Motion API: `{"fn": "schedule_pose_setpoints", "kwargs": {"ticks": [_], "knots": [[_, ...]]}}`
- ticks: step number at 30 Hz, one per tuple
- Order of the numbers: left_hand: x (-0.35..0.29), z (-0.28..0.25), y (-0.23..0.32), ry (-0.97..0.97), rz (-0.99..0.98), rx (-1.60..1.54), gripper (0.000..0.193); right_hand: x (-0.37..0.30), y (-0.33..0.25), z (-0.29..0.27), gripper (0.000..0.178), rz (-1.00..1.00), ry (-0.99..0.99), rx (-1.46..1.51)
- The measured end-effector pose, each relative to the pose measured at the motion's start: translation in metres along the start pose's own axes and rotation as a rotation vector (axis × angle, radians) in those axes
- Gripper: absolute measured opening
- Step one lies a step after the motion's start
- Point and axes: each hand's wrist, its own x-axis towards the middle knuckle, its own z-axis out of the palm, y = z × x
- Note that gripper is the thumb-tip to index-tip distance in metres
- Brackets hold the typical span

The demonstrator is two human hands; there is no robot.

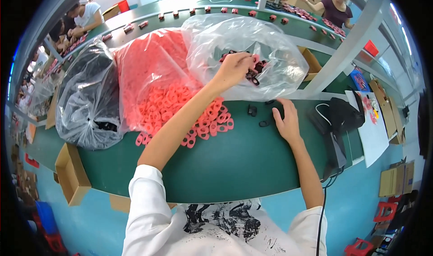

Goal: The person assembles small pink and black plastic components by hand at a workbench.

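My left hand (235, 69) reaches over a clear plastic bag (203, 30), its fingers bent round a small red-and-black plastic part (255, 60). Beneath and beside the fingertips lie several black parts (253, 79) in the bag. My right hand (287, 120) rests on the green table (216, 165), thumb and fingers apart, nothing visible between them. Close to its fingers are a small black block-shaped part (252, 110) and a black ring (264, 123). Left of centre, red oval rings (167, 100) spill from a large clear bag (149, 57) of the same red pieces.
A tied clear bag with black contents (90, 98) stands at left, above an open cardboard box (72, 174). A black device with a cable (333, 138) is at right. Beyond the bags, red-and-black parts (207, 9) line a conveyor; other people (336, 10) sit farther off.
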Motion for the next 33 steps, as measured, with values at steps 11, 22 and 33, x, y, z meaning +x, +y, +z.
{"fn": "schedule_pose_setpoints", "kwargs": {"ticks": [11,22,33], "knots": [[0.007,0.024,0.0,0.022,-0.14,-0.413,0.024,0.002,0.015,0.0,0.029,0.047,0.033,0.035],[0.034,0.014,-0.054,0.142,0.416,0.853,0.021,-0.001,-0.023,0.028,0.069,-0.129,-0.176,-0.032],[-0.242,-0.057,0.04,0.402,0.135,1.036,0.042,0.018,-0.047,0.032,0.017,-0.304,-0.227,0.125]]}}
